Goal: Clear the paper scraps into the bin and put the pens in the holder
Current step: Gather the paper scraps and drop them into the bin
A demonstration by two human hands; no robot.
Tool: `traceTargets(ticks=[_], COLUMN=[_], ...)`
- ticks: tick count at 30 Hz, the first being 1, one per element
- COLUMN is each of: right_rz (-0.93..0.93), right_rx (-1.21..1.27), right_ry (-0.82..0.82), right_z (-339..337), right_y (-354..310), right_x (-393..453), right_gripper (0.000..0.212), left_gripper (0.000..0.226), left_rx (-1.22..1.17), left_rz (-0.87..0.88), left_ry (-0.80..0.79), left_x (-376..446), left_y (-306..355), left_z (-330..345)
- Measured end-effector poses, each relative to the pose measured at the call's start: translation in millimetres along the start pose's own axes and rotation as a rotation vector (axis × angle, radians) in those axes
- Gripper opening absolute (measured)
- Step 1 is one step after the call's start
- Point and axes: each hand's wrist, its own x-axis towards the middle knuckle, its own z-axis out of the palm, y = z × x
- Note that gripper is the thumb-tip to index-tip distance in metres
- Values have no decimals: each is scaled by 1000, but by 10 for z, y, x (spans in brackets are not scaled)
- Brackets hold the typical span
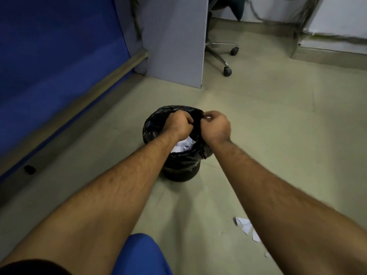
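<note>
- I keep both fists over the bin (179, 171); left hand (179, 124) curled, grip unclear.
- Right hand (217, 126) pinches a scrap (208, 117); I'd release at 12 o'clock, inside the liner (153, 126).

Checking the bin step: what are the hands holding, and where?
Right hand pinches a white paper scrap at its edge over the bin; left hand is curled, contents hidden.

bin (179, 171): 1 | hands: 2 | floor paper scraps (246, 227): 3 (roughly; partly hidden) | office chair (222, 50): 1
</note>
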Motion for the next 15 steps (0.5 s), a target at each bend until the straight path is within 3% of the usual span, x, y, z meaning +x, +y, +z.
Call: traceTargets(ticks=[2, 5, 7, 10, 15], right_rz=[42, 94, 99, 160, 246], right_rx=[107, 164, 149, 42, -323], right_ry=[-7, 6, 5, -1, -114], right_z=[-200, -541, -651, -976, -1400], right_y=[217, 702, 936, 1526, 2631], right_x=[-28, -60, -139, -327, -869], right_gripper=[25, 15, 11, 23, 30], left_gripper=[11, 10, 16, 28, 47], left_rx=[-154, -205, -103, 156, 382], left_rz=[-6, 54, 86, 100, 75], left_ry=[-62, -161, -236, -340, -585], left_x=[-107, -292, -372, -603, -1183], left_y=[141, 409, 476, 581, 274], left_z=[171, 586, 816, 1455, 2532])
